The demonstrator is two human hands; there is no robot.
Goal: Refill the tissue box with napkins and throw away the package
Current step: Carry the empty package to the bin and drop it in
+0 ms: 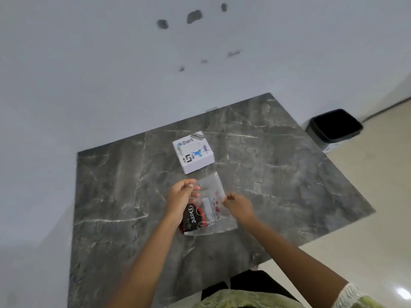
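Note:
A white tissue box (194,152) with stickers on its lid stands near the middle of the dark marble table (124,185). Just in front of it lies a clear plastic napkin package (211,185) with a black and red "Dove" label; it looks flat and mostly see-through. My left hand (181,196) pinches the package's left edge. My right hand (239,205) grips its right edge. Both hands hold the package just above or on the table. Whether napkins remain inside is hard to tell.
A black waste bin (334,127) stands on the pale floor past the table's far right corner, against the white wall. The table's right edge drops to the floor. A dark stool (249,283) sits by the near edge.

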